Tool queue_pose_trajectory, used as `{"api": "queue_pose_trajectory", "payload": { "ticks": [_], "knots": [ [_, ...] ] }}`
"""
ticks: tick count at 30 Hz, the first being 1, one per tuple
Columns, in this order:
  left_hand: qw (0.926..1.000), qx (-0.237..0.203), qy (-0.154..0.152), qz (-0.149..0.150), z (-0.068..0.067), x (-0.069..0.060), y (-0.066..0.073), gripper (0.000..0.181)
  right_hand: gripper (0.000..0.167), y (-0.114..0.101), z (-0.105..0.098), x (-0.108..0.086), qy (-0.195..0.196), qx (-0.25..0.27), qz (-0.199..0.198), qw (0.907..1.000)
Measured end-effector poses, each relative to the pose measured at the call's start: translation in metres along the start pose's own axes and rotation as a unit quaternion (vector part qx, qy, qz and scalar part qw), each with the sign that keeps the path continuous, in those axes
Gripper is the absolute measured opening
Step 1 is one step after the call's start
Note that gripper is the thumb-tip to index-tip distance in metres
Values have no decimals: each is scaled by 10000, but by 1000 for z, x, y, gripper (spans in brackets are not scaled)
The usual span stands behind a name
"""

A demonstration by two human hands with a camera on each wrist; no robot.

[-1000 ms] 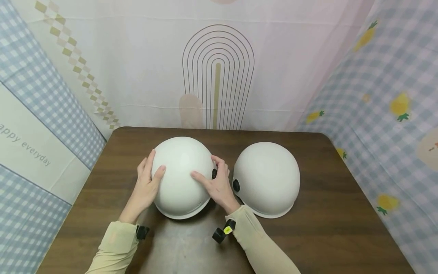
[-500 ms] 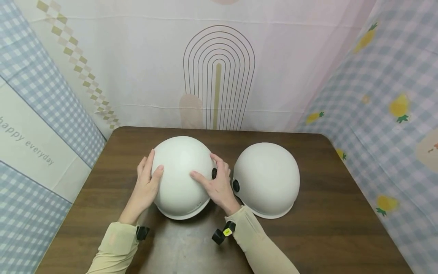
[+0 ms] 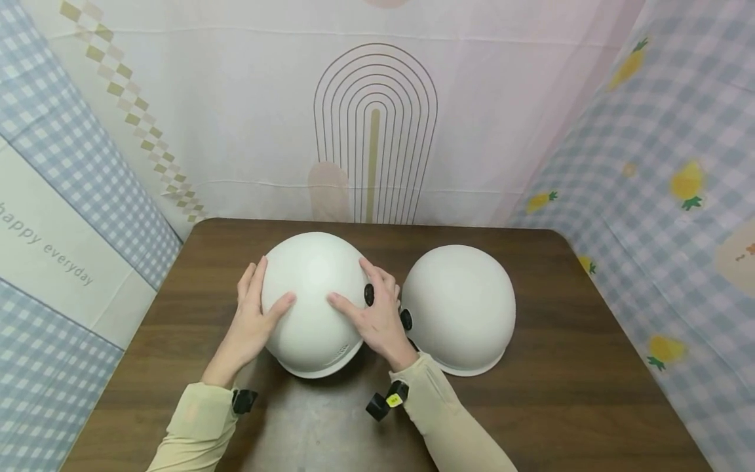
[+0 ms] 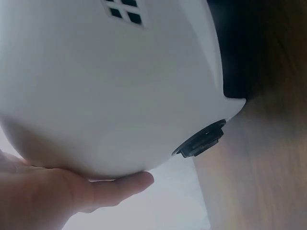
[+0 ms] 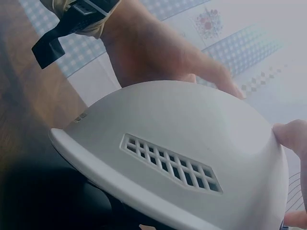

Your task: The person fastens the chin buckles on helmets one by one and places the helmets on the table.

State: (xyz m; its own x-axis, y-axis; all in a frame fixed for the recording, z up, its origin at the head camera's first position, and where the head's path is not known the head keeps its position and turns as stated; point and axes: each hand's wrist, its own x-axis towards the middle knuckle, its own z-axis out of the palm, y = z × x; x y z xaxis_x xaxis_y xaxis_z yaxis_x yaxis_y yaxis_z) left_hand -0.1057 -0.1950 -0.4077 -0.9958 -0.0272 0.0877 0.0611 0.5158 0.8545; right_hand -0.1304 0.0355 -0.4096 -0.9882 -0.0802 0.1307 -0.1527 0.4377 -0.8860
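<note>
Because the white helmet [image 3: 315, 334] is a smooth, round shell that seems to offer little to catch hold of, a person grips it from both sides, dome upward, over the left-centre of the table [image 3: 590, 406]. The left hand [image 3: 250, 321] holds one flank, its fingers along the side and its thumb spread well apart from them on the near face. The right hand [image 3: 377, 321] mirrors it, thumb on the dome, fingers bent round beside a black disc [image 3: 369, 294]. Both thumbs angle inward without meeting, a hold that probably stops the shell from twisting. Some fingertips are hidden, so how hard they press cannot be told. Nor is it clear whether the rim touches the table, though a dark hollow shows beneath it from the right wrist. The vent [image 5: 170, 163] lies free of the fingers.

Just to the right, a second helmet [image 3: 463, 301] sits dome up, presumably because that is its steadiest rest. Its own disc [image 3: 406, 319] faces the gap where the right hand reaches in. Behind the table hangs a pale cloth [image 3: 248, 98].
</note>
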Motion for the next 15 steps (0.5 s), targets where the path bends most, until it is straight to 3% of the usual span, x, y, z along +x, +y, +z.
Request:
{"api": "queue_pose_trajectory", "payload": {
  "ticks": [15],
  "knots": [
    [9995,-298,-46,-101,-6,-1,-3,86,87,-7,-6,0,-142,-25,-220,9997]
  ]
}}
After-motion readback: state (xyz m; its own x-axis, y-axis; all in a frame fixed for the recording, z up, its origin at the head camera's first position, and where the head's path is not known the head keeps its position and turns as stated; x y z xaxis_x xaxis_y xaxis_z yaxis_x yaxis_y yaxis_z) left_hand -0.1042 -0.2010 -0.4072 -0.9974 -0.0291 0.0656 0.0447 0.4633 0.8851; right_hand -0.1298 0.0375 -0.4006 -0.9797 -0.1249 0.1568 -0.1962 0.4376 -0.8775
